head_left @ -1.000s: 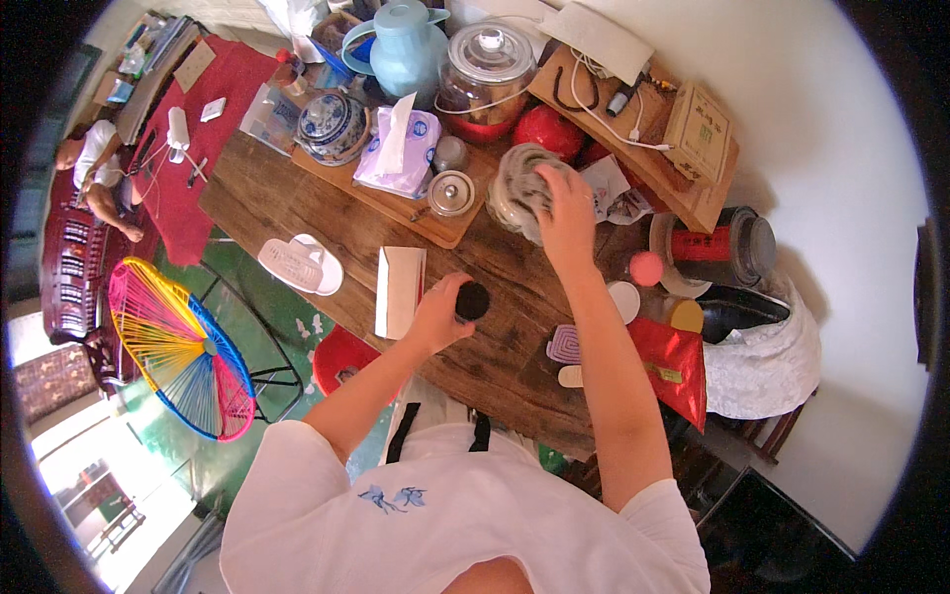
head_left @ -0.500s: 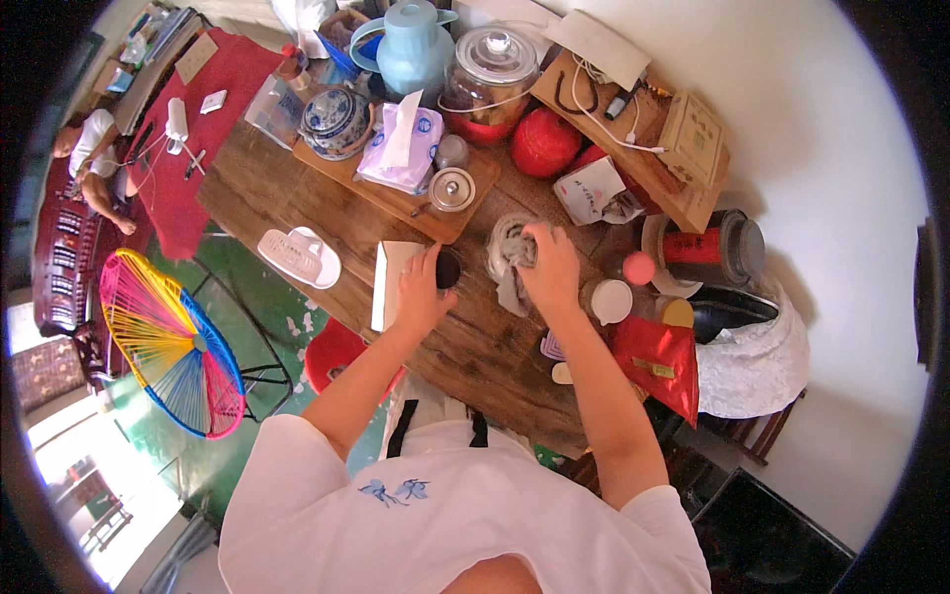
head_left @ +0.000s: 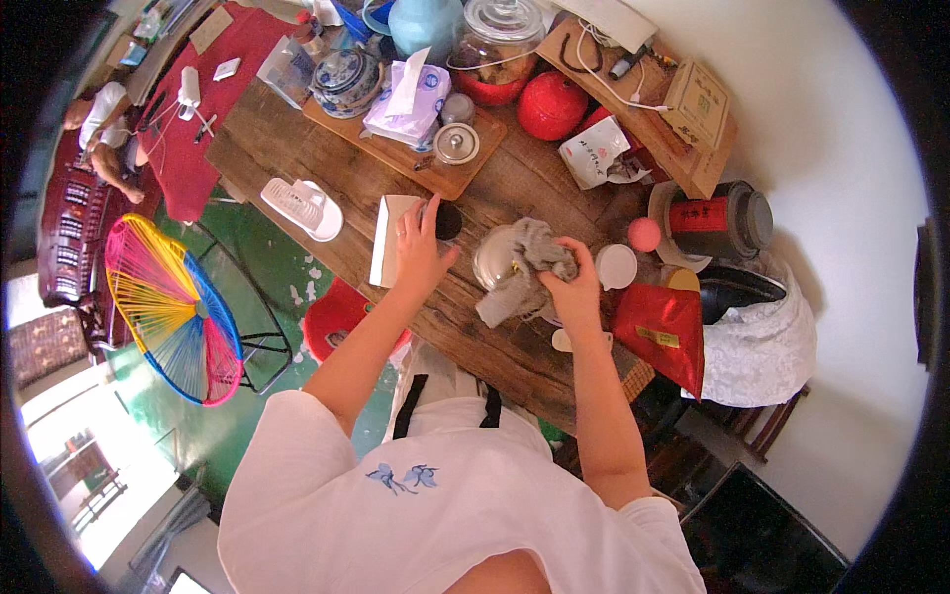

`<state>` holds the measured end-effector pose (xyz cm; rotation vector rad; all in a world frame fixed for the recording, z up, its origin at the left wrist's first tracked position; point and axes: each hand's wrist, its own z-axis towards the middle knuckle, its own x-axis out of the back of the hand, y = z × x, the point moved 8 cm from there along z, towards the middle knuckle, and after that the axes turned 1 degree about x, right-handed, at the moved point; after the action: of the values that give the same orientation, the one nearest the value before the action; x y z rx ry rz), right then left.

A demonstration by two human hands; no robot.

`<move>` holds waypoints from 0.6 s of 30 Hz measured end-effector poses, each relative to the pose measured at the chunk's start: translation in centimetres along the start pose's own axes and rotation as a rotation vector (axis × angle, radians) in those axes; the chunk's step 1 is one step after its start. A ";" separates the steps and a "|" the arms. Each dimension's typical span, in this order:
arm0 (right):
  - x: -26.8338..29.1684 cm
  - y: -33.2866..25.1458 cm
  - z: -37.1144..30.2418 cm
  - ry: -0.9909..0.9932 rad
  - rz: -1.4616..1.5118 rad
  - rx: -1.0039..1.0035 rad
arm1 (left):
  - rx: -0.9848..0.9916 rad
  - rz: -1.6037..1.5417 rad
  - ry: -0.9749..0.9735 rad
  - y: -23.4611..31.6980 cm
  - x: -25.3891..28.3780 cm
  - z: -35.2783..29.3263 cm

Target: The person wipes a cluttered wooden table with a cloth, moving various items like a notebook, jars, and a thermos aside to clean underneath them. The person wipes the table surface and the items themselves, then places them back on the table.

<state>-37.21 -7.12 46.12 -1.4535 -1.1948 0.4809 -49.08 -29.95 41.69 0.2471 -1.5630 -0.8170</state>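
My right hand (head_left: pixel 576 287) grips a bunched grey cloth (head_left: pixel 539 259) by its right side, thumb and fingers closed on it. The cloth lies over the right part of a shiny round dish or lid (head_left: pixel 494 259) and hangs toward the table's near edge. My left hand (head_left: pixel 424 249) is at a dark round container (head_left: pixel 448 221), its fingers and thumb curved about the near left side; the exact contact is partly hidden. Beneath and beside that hand lies a white, flat-sided box (head_left: pixel 386 238).
On the wooden table (head_left: pixel 267 139) are a white slotted dish (head_left: pixel 302 208), a tray (head_left: pixel 460 178) with a tissue pack (head_left: pixel 408 109) and glass jar, a red pouch (head_left: pixel 658 337) and a white-lidded jar (head_left: pixel 616 265). A person (head_left: pixel 104 129) sits far left.
My right hand has drawn the cloth toward me and to the right, bunching it up and uncovering more of the round dish. My left hand keeps its place by the dark container. The whole view shifted slightly.
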 end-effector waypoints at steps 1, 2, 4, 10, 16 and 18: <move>0.8 0.1 -0.4 -0.004 0.117 -0.044 | -0.031 0.017 0.030 0.7 0.9 -0.6; 1.9 0.3 -0.6 0.029 0.145 -0.038 | -0.062 0.034 0.061 1.2 1.4 -1.4; 3.8 0.4 -0.9 0.092 0.203 -0.025 | -0.105 -0.102 -0.029 2.0 0.6 -3.2; 1.2 -0.7 2.0 -0.056 0.018 0.227 | -0.210 -0.273 -0.093 7.9 -2.2 -5.1; -1.4 1.3 -2.5 -0.068 -0.449 0.335 | -0.079 -0.208 -0.184 7.3 -4.8 -5.1; -1.3 4.3 -5.1 -0.128 -0.396 0.231 | -0.051 -0.224 -0.205 7.0 -5.0 -5.2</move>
<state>-31.81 -10.12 43.26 -0.9703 -1.4378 0.4247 -41.22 -23.74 41.88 0.3127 -1.7241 -1.0831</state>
